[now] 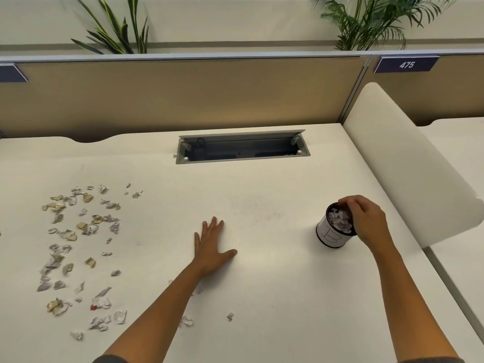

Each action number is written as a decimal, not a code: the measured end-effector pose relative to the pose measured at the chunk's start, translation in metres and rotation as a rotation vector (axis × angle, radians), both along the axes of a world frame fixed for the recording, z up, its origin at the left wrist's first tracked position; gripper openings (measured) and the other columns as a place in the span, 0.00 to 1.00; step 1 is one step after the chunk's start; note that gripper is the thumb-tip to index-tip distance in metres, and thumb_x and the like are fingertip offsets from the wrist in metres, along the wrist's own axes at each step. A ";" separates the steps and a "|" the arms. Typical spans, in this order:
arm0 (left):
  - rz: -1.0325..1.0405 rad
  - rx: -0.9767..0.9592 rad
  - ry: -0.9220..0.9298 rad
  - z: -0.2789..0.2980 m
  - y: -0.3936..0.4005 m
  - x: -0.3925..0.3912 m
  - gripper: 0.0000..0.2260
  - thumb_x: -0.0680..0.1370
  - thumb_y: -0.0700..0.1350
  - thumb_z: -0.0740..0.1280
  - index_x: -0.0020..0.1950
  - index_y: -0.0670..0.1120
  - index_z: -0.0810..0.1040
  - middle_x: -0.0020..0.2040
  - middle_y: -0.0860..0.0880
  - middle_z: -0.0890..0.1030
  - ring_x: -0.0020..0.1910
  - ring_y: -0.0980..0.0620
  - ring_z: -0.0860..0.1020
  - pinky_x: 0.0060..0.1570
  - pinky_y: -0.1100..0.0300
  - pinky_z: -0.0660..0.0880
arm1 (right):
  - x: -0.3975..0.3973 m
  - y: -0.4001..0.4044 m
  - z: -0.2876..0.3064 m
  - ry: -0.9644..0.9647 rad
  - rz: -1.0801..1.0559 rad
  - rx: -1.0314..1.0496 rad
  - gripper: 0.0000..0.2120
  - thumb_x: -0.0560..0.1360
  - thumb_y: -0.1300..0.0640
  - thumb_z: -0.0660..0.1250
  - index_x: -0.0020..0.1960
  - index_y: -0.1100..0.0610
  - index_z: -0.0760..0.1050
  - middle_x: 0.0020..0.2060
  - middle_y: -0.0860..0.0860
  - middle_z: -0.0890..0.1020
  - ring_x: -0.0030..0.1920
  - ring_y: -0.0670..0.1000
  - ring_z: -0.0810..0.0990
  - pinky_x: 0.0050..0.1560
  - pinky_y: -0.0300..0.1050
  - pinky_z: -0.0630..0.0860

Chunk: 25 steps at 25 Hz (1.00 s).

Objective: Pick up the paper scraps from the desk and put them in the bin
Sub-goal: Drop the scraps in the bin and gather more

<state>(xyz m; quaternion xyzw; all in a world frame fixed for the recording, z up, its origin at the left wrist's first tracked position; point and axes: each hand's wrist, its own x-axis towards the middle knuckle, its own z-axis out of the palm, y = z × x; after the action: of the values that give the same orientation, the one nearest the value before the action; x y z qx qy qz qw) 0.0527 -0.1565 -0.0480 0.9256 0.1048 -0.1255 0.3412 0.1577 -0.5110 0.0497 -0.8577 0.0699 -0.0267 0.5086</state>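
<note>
Head camera view, with the cable tray opening [242, 148] at the back of the white desk [275, 297] as the landmark. Far to the left of that opening and nearer the person, many crumpled paper scraps [78, 247], white, grey and tan, lie scattered over the desk; a few stray scraps [186, 320] lie near the left forearm. Below the opening's left end, the left hand [210, 248] rests flat on the desk, palm down, fingers straight and spread, holding nothing. Below and right of the opening's right end stands the small round bin [334, 231], white-sided with a dark rim, upright and filled with crumpled paper. The right hand [365, 218] hovers over the bin's far-right rim, fingers curled downward; whether they pinch a scrap cannot be told. A white divider panel [408, 163] rises at the desk's right edge.
</note>
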 end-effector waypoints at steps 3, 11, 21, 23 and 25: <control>0.000 -0.009 -0.003 -0.001 0.001 -0.001 0.39 0.77 0.56 0.68 0.80 0.52 0.47 0.80 0.54 0.40 0.78 0.53 0.35 0.75 0.49 0.33 | -0.004 -0.003 -0.005 0.056 0.066 -0.221 0.07 0.75 0.62 0.69 0.46 0.52 0.83 0.46 0.48 0.84 0.47 0.47 0.81 0.41 0.33 0.74; -0.032 -0.168 -0.006 0.002 0.014 -0.003 0.36 0.78 0.49 0.69 0.80 0.51 0.52 0.80 0.55 0.43 0.78 0.55 0.37 0.75 0.52 0.33 | -0.011 0.012 0.004 -0.083 -0.025 -0.434 0.11 0.75 0.65 0.64 0.48 0.54 0.83 0.47 0.51 0.85 0.43 0.50 0.79 0.45 0.43 0.74; -0.198 0.002 0.028 0.024 0.037 -0.033 0.26 0.82 0.47 0.61 0.79 0.48 0.57 0.80 0.52 0.50 0.80 0.53 0.47 0.77 0.53 0.43 | -0.053 0.089 -0.019 0.011 0.358 -0.194 0.07 0.77 0.60 0.67 0.51 0.49 0.80 0.46 0.43 0.82 0.45 0.43 0.81 0.45 0.38 0.78; -0.212 0.016 0.039 0.029 0.044 -0.047 0.24 0.83 0.47 0.61 0.78 0.49 0.60 0.80 0.53 0.53 0.79 0.54 0.49 0.78 0.53 0.45 | -0.072 0.108 -0.026 0.144 0.520 -0.232 0.06 0.77 0.55 0.68 0.51 0.45 0.79 0.45 0.41 0.82 0.45 0.41 0.81 0.43 0.37 0.78; -0.234 0.017 0.056 0.031 0.052 -0.064 0.22 0.83 0.48 0.60 0.77 0.50 0.63 0.79 0.55 0.56 0.79 0.55 0.51 0.77 0.57 0.49 | -0.095 0.127 -0.035 0.273 0.746 -0.255 0.07 0.74 0.51 0.72 0.51 0.43 0.79 0.47 0.41 0.82 0.45 0.40 0.81 0.46 0.38 0.79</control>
<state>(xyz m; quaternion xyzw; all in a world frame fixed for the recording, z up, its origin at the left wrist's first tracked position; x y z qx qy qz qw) -0.0111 -0.1044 -0.0166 0.9305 0.0066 -0.1892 0.3136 0.0623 -0.3840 0.0145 -0.8759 -0.1828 0.2649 0.3594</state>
